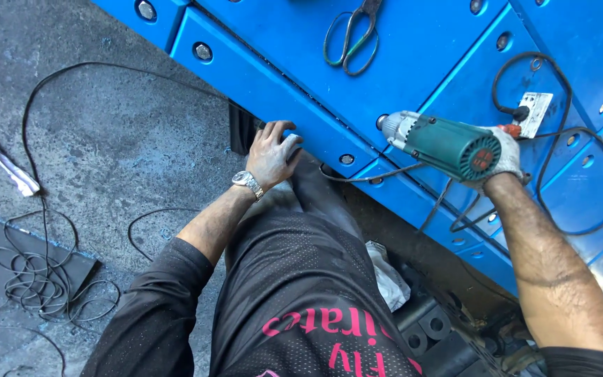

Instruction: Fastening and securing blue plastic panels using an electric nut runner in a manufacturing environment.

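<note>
two hands are at work in the head view, both ours, reaching up toward the blue metal panels (413, 42) that fill the upper right of the frame. our left hand (271, 155), near the middle of the frame, rests on the lower edge of the long blue beam (266, 87); its fingers are curled over that edge, close together, thumb lying along the side, and they pinch nothing. a silver wristwatch (248, 182) sits on that wrist. our right hand (500, 157), at the right of the frame, wears a pale, dirty glove and is wrapped around the rear grip of a green power tool (444, 144); the fingers are closed tight on it. the tool lies tilted, its grey nose pointing left and touching the blue panel near a bolt hole. its black cord (560, 202) loops over the panel to a white socket block (535, 112) just above the hand. a pair of green-handled scissors (352, 38) lies at the top centre on the blue metal. at lower left, thin black cable (40, 279) lies coiled on the grey concrete floor (120, 139), and a crumpled white scrap (1, 160) lies at the far left.
</note>
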